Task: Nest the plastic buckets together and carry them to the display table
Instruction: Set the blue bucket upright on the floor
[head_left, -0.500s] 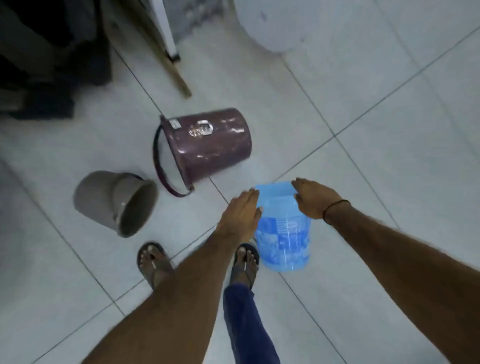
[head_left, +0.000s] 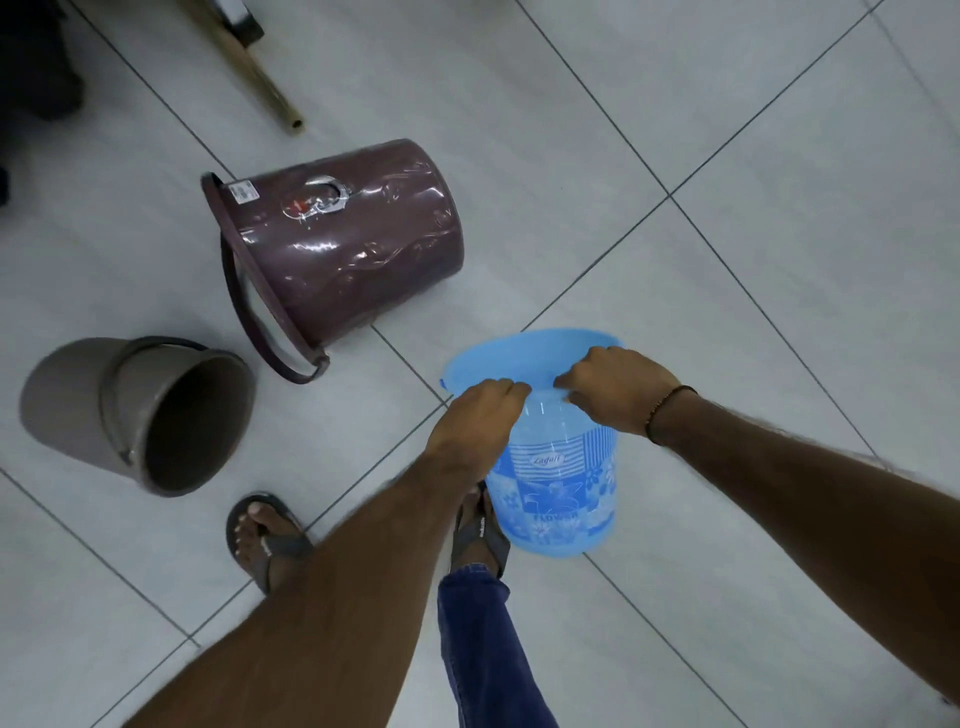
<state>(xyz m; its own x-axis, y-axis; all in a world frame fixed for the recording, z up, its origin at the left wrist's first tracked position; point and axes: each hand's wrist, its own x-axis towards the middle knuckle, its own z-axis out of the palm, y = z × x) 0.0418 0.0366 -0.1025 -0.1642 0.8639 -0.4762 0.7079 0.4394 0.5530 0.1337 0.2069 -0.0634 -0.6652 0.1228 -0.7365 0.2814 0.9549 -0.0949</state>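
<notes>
A translucent blue bucket (head_left: 558, 478) with a flower print hangs above the tiled floor in front of me. My left hand (head_left: 475, 423) and my right hand (head_left: 615, 387) both grip its near rim, close together. A maroon bucket (head_left: 353, 244) lies on its side on the floor to the upper left, with its dark handle and mouth facing left. A grey-brown bucket (head_left: 130, 410) lies on its side at the far left, its mouth turned toward me and to the right.
My feet in sandals (head_left: 265, 540) stand on the pale tiled floor (head_left: 727, 260) just below the buckets. A wooden pole (head_left: 260, 78) lies on the floor at the top left beside dark objects (head_left: 36, 62).
Both hands have shifted from the blue bucket's sides to grip its near rim, and the bucket's mouth now tips up toward the far side. The view has dropped closer to the floor.
</notes>
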